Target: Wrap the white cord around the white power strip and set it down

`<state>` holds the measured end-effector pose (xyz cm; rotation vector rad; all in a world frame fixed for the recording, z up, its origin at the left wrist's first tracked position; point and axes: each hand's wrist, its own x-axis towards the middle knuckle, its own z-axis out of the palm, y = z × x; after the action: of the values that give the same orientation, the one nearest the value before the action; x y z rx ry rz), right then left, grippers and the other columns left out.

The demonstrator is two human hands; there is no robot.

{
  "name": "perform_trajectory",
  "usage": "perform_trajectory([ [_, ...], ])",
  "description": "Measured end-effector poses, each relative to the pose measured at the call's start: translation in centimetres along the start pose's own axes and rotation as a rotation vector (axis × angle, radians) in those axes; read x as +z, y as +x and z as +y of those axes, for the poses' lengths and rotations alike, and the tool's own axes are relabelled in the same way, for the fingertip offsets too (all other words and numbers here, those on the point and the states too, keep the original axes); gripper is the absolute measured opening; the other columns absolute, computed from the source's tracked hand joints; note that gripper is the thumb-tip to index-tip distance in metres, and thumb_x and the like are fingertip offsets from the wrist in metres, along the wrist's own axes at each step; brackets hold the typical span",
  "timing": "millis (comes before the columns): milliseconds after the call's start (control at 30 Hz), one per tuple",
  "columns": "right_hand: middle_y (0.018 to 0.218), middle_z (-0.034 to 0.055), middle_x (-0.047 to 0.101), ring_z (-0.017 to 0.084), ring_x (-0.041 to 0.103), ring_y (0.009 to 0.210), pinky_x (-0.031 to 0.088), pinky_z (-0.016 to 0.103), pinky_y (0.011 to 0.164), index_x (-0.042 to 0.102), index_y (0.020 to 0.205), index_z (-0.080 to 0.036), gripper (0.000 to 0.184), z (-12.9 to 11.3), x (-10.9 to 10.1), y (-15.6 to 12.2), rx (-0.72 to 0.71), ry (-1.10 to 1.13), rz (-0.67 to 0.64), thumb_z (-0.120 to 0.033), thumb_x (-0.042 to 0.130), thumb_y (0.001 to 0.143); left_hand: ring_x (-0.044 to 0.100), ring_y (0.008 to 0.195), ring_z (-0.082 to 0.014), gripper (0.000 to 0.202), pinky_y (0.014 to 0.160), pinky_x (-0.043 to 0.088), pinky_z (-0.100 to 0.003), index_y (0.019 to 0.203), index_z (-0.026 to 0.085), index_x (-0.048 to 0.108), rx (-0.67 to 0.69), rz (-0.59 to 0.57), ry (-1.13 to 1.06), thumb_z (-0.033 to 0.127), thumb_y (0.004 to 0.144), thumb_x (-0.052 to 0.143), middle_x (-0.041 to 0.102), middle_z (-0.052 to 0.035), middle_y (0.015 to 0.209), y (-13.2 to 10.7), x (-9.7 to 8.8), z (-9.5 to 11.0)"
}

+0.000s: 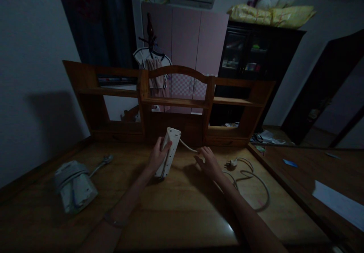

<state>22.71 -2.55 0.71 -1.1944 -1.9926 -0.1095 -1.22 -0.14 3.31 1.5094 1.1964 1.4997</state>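
Note:
My left hand (pixel 158 155) is wrapped round a white power strip (pixel 170 149) and holds it tilted up off the wooden desk (pixel 176 203). The strip's white cord (pixel 250 177) runs from its top end to my right hand (pixel 209 162), which pinches the cord just above the desk. Beyond that hand the cord loops over the desktop to a white plug (pixel 232 163) lying flat.
A white cloth-wrapped object (pixel 74 186) with a metal tool (pixel 101 164) beside it lies at the desk's left. A wooden shelf hutch (pixel 176 101) stands along the back edge. To the right, a second table (pixel 318 177) holds a white sheet (pixel 338 203) and a blue card (pixel 290 163).

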Motion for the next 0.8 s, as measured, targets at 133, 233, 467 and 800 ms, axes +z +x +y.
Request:
perform_trajectory([
  [133, 0.095, 0.0056, 0.057, 0.016, 0.054, 0.088, 0.042, 0.026, 0.076, 0.055, 0.094, -0.02, 0.013, 0.7, -0.5, 0.3, 0.034, 0.073, 0.013, -0.02, 0.045, 0.088, 0.06, 0.097, -0.0229, 0.044, 0.083, 0.044, -0.032, 0.112, 0.021, 0.049, 0.149, 0.086, 0.216, 0.055, 0.083, 0.047, 0.062, -0.007, 0.107, -0.6, 0.1, 0.3],
  [233, 0.089, 0.004, 0.057, 0.015, 0.055, 0.082, 0.042, 0.024, 0.073, 0.054, 0.09, -0.019, 0.011, 0.9, -0.7, 0.4, 0.091, 0.113, 0.005, -0.021, 0.043, 0.089, 0.06, 0.097, -0.0237, 0.045, 0.081, 0.044, -0.031, 0.116, 0.022, 0.045, 0.164, 0.195, 0.307, 0.055, 0.085, 0.046, 0.061, -0.0076, 0.11, -1.1, 0.1, 0.7],
  [467, 0.093, 0.0051, 0.055, 0.013, 0.052, 0.077, 0.039, 0.022, 0.067, 0.056, 0.102, -0.019, 0.022, -1.7, -1.1, -0.2, -0.025, -0.026, -0.112, -0.015, 0.036, 0.093, 0.062, 0.096, -0.0246, 0.047, 0.074, 0.044, -0.028, 0.12, 0.022, 0.042, 0.182, 0.285, 0.471, 0.056, 0.087, 0.04, 0.062, -0.0099, 0.112, -0.9, -0.4, 0.6],
  [800, 0.085, 0.0061, 0.057, 0.016, 0.048, 0.077, 0.04, 0.028, 0.067, 0.051, 0.121, -0.017, 0.03, -4.5, -2.7, -0.9, -0.474, -0.259, 0.029, -0.016, 0.048, 0.091, 0.065, 0.08, -0.0212, 0.049, 0.062, 0.04, -0.025, 0.128, 0.025, 0.037, 0.299, -0.044, 1.068, 0.056, 0.091, 0.029, 0.065, -0.0069, 0.096, -0.9, 0.6, -0.7],
])
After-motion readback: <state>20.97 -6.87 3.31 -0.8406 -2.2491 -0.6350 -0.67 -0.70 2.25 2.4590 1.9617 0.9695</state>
